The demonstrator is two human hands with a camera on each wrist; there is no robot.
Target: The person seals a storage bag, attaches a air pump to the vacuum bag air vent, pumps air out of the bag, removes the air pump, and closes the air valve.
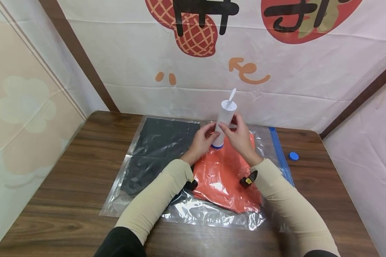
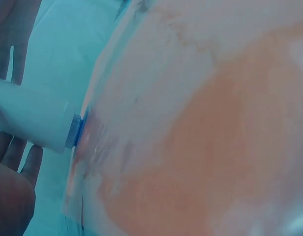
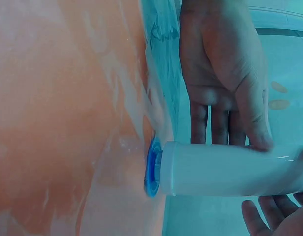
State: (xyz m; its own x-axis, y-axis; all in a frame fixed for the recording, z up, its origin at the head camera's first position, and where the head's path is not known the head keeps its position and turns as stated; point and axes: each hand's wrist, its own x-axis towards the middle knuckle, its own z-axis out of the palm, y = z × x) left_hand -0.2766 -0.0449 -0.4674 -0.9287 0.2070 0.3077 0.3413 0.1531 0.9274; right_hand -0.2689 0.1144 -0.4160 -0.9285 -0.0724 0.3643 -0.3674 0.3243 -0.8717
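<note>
A white cylindrical hand pump [image 1: 225, 114] stands nearly upright, with a thin white handle on top. Its lower end meets the blue valve [image 3: 152, 167] of a clear plastic storage bag [image 1: 209, 217]. My left hand [image 1: 201, 142] holds the pump's left side low down, thumb in front. On the other side, my right hand [image 1: 241, 137] grips it a bit higher, its thumb also in front and the fingers behind. Through the plastic show folded orange fabric [image 1: 225, 178] and dark fabric [image 1: 167, 142]. In the left wrist view the pump [image 2: 33, 115] reaches the bag's surface.
A round blue cap [image 1: 293, 156] lies on the wooden table [image 1: 67, 178], right of the bag. The bag's right edge has a blue strip [image 1: 280, 153]. A printed cloth wall [image 1: 132, 60] rises behind the table, with more cloth at both sides.
</note>
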